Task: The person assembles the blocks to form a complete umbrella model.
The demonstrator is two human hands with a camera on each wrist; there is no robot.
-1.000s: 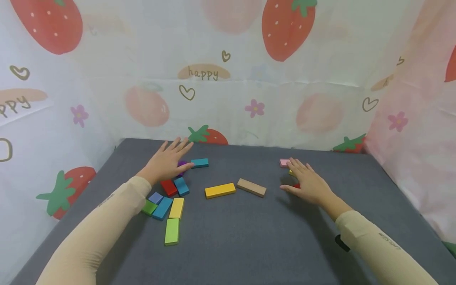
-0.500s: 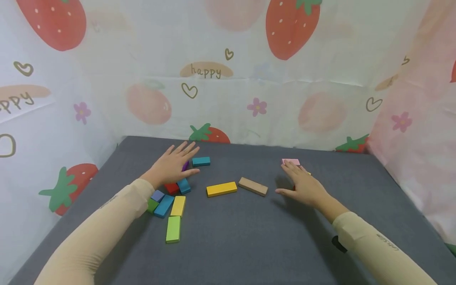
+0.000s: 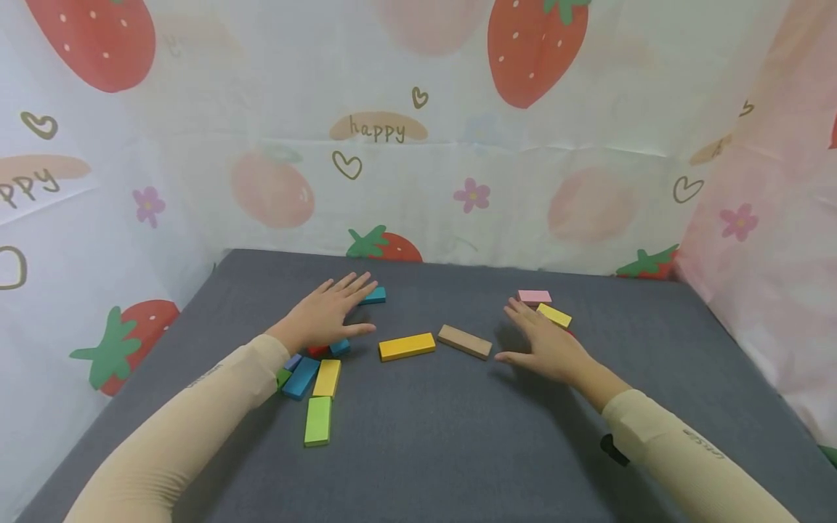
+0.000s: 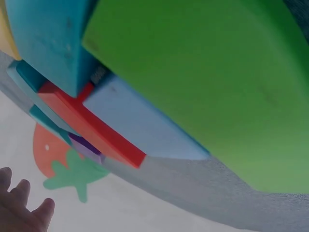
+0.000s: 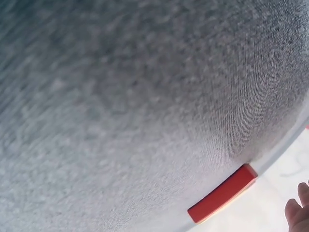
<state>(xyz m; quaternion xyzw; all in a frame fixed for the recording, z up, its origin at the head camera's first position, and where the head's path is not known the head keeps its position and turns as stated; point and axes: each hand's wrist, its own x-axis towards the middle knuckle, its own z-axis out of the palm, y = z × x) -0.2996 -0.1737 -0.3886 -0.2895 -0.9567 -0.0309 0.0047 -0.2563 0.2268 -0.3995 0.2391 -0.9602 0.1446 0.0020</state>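
Note:
My left hand (image 3: 325, 314) is held over the left group of blocks, fingers straight and spread, holding nothing. It partly hides a teal block (image 3: 375, 296) and a red block (image 3: 317, 351); a purple block (image 4: 86, 146) shows only in the left wrist view. My right hand (image 3: 548, 341), also with straight fingers and empty, hovers at the right, close to a pink block (image 3: 534, 297) and a yellow block (image 3: 554, 315). Beneath it a red block (image 5: 222, 193) is mostly hidden in the head view but plain in the right wrist view.
Between the hands lie an orange-yellow block (image 3: 407, 347) and a tan wooden block (image 3: 464, 341). Nearer on the left are a blue block (image 3: 301, 378), a pale yellow block (image 3: 327, 378), a lime block (image 3: 317, 421) and a green block (image 4: 207, 87). A strawberry-print curtain (image 3: 418, 181) borders the grey tabletop (image 3: 445, 450).
My left hand has drifted right and slightly nearer, now covering part of the teal block. My right hand has shifted left, uncovering the pink and yellow blocks. The visible blocks appear unmoved.

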